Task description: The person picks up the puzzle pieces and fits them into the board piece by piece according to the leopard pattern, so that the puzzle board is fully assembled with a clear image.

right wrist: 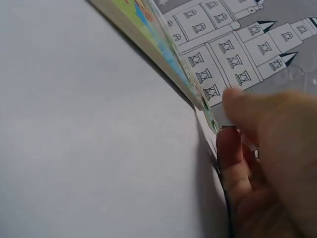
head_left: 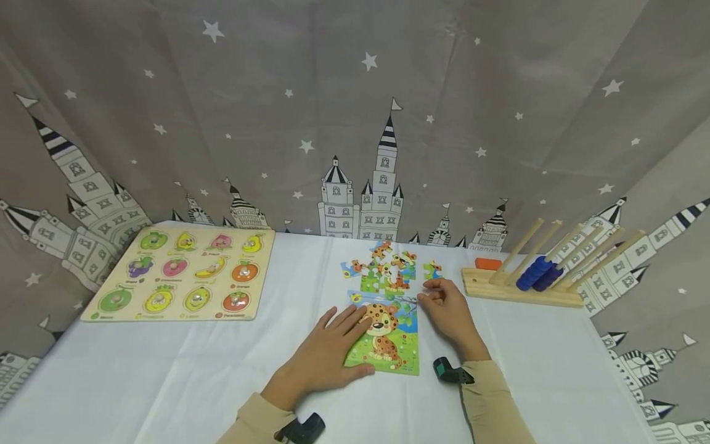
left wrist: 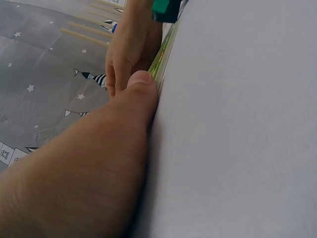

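Observation:
My left hand [head_left: 330,353] lies with its fingers spread over the left side of a flat jigsaw puzzle board [head_left: 407,351] with a spotted leopard cub picture. Its thumb rests by the board's bottom edge. At the board's upper right corner is my right hand [head_left: 452,311], fingers bent. In the right wrist view, a gap shows between the thumb [right wrist: 240,106] and the index fingertip [right wrist: 229,141], close to a thin green edge. Loose jigsaw pieces [head_left: 368,283] lie in a cluster just beyond the board, some overlapping. Another piece [head_left: 431,271] lies apart, beyond my right fingers.
To the left lies a wooden fruit puzzle board [head_left: 185,287] with knobbed pieces. A wooden peg stand [head_left: 521,290] with blue rings [head_left: 535,273] stands on the right, and a red block [head_left: 488,264] sits at its left end. Behind the white table hangs a grey castle-print curtain [head_left: 266,135].

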Demonstrator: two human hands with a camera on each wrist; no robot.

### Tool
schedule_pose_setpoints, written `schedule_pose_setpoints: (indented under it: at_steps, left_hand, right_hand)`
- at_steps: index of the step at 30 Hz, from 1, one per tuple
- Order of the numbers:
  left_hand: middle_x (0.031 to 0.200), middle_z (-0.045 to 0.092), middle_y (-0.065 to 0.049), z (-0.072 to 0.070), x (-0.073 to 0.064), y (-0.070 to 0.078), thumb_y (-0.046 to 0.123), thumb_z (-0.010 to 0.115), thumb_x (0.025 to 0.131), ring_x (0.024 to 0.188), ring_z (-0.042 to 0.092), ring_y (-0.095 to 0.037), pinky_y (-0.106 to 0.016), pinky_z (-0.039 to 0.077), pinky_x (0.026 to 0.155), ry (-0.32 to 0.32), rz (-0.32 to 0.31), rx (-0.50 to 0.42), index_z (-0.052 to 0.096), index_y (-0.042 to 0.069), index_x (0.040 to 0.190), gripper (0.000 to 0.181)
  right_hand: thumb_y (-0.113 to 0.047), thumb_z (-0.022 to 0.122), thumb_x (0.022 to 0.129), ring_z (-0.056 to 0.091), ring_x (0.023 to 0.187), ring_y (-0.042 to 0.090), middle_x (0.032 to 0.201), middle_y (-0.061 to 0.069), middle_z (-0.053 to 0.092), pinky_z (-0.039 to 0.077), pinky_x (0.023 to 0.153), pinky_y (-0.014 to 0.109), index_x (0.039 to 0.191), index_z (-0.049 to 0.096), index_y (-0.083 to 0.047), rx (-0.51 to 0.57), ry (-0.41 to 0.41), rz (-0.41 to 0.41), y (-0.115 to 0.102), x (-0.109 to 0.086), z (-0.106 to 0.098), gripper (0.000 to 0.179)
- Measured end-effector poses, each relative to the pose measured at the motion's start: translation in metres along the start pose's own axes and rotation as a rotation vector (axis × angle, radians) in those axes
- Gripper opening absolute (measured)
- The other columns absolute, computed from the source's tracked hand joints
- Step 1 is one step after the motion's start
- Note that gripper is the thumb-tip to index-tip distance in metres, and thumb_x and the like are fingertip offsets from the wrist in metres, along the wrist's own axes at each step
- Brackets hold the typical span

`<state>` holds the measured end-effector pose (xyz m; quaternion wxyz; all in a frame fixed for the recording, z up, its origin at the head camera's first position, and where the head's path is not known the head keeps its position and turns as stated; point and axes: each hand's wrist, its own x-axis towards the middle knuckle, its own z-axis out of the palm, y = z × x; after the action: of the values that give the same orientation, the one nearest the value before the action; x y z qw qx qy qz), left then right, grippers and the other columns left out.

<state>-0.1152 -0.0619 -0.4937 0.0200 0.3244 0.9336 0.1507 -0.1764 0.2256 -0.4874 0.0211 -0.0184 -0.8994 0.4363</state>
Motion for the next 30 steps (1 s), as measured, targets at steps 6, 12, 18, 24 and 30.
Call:
schedule_pose_setpoints:
  at_steps: [6, 12, 18, 24, 30]
  left_hand:
    - [0.170, 0.028, -0.004, -0.002, -0.002, -0.002, 0.074, 0.050, 0.092, 0.158, 0.024, -0.027, -0.055, 0.019, 0.128, 0.016, 0.004, 0.016, 0.038, 0.018, 0.159, 0.088]
    - [0.169, 0.028, -0.004, -0.001, -0.002, -0.003, 0.074, 0.050, 0.092, 0.158, 0.025, -0.027, -0.055, 0.019, 0.128, 0.025, 0.003, 0.014, 0.038, 0.018, 0.159, 0.088]
    - [0.171, 0.024, -0.001, 0.003, 0.000, -0.002, 0.077, 0.046, 0.092, 0.159, 0.021, -0.025, -0.054, 0.016, 0.129, 0.005, -0.004, 0.010, 0.035, 0.021, 0.160, 0.089]
    - [0.171, 0.023, 0.000, 0.001, 0.001, 0.001, 0.076, 0.046, 0.092, 0.159, 0.019, -0.025, -0.053, 0.015, 0.130, -0.008, -0.012, 0.008, 0.034, 0.021, 0.161, 0.089]
    - [0.171, 0.023, 0.000, -0.001, -0.001, 0.001, 0.076, 0.046, 0.093, 0.159, 0.019, -0.024, -0.053, 0.015, 0.130, -0.014, -0.015, 0.001, 0.034, 0.021, 0.161, 0.089]
  right_hand:
    - [-0.025, 0.071, 0.097, 0.059, 0.090, 0.025, 0.139, 0.020, 0.050, 0.049, 0.082, 0.035, 0.142, 0.051, -0.001, -0.085, 0.090, 0.040, 0.000, 0.022, 0.008, 0.055]
    - [-0.028, 0.070, 0.096, 0.051, 0.133, 0.042, 0.152, 0.027, 0.040, 0.039, 0.118, 0.054, 0.154, 0.036, 0.004, -0.089, 0.135, 0.140, -0.003, 0.034, 0.012, 0.074]
    - [-0.034, 0.070, 0.095, 0.045, 0.137, 0.048, 0.145, 0.034, 0.043, 0.038, 0.118, 0.057, 0.149, 0.040, 0.011, -0.205, 0.182, 0.200, -0.011, 0.041, 0.014, 0.077]
    - [-0.031, 0.068, 0.096, 0.051, 0.131, 0.045, 0.139, 0.031, 0.048, 0.045, 0.112, 0.056, 0.143, 0.052, 0.007, -0.263, 0.186, 0.249, -0.016, 0.043, 0.012, 0.062]
    - [-0.023, 0.064, 0.097, 0.049, 0.133, 0.046, 0.140, 0.031, 0.047, 0.042, 0.115, 0.057, 0.139, 0.056, 0.005, -0.233, 0.134, 0.231, -0.016, 0.043, 0.008, 0.051]
